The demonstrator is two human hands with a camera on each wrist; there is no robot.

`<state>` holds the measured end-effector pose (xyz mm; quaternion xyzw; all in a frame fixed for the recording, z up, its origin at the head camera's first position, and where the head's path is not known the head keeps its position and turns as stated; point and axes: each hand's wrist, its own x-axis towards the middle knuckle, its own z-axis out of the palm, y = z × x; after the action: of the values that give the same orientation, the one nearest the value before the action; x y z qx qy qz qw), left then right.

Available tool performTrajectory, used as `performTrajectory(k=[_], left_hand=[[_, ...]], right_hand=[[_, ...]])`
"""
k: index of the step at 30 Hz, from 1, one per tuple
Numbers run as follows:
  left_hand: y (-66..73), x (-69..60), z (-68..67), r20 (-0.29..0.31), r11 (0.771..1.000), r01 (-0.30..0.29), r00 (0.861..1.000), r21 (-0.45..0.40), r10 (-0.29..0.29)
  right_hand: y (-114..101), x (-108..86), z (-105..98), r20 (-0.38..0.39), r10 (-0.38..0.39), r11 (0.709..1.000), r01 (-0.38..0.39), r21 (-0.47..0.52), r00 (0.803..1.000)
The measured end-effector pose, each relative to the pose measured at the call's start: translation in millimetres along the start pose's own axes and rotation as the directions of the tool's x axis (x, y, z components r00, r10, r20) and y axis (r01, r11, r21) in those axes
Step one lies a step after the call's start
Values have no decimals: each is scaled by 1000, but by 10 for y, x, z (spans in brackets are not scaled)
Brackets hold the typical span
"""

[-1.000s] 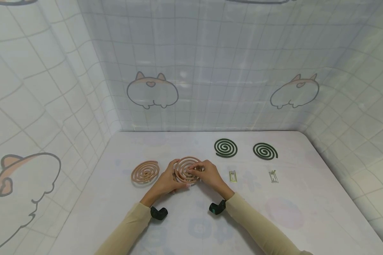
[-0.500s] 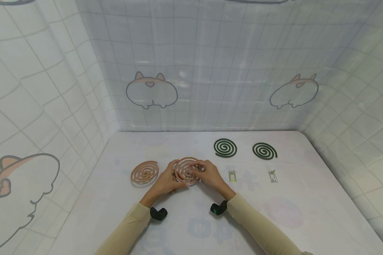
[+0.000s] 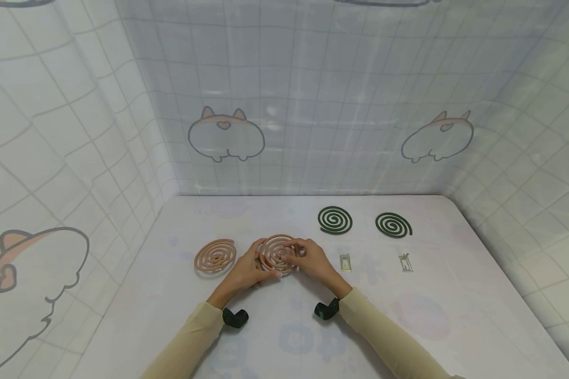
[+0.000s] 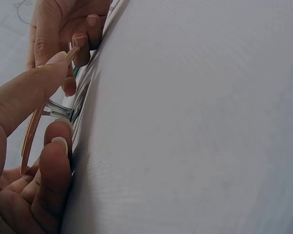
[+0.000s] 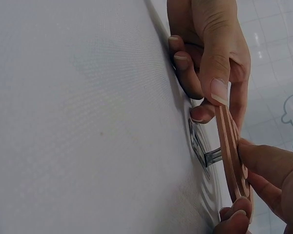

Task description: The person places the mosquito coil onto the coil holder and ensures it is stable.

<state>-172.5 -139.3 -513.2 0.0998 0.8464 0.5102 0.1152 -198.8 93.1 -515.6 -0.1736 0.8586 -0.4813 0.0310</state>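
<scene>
A brown mosquito coil (image 3: 271, 253) is held between both hands just above the table. My left hand (image 3: 246, 269) grips its left side, thumb on the near rim and fingers curled underneath. At the coil's middle and right side, my right hand (image 3: 313, 261) pinches it with thumb and fingers. Beneath it, a small metal coil stand (image 5: 200, 146) lies on the table, its raised prong meeting the coil's underside. Whether the prong passes into the coil's centre is hidden. Left of my hands, another brown mosquito coil (image 3: 208, 258) sits slightly raised on a stand, mostly covered.
Two green mosquito coils (image 3: 335, 220) lie flat at the back right of the white table (image 3: 284, 337). Nearer, a metal stand (image 3: 345, 262) and another metal stand (image 3: 405, 262) lie apart. Patterned cloth walls (image 3: 313, 158) enclose the back and sides.
My right hand's fingertips have shifted slightly at the coil's centre, and its wrist has moved a little to the right. My left hand keeps its grip. The other things have not moved.
</scene>
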Motion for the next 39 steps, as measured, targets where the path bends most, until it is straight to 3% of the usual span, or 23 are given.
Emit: performTrajectory(k=[30, 39], left_hand=[[48, -18, 24, -12, 999, 25, 1000, 41, -25], [20, -47, 25, -46, 1000, 16, 999, -19, -17]], right_hand=[[51, -17, -49, 25, -8, 999, 7, 40, 1000], [31, -39, -62, 9, -3, 1000, 3, 27, 1000]])
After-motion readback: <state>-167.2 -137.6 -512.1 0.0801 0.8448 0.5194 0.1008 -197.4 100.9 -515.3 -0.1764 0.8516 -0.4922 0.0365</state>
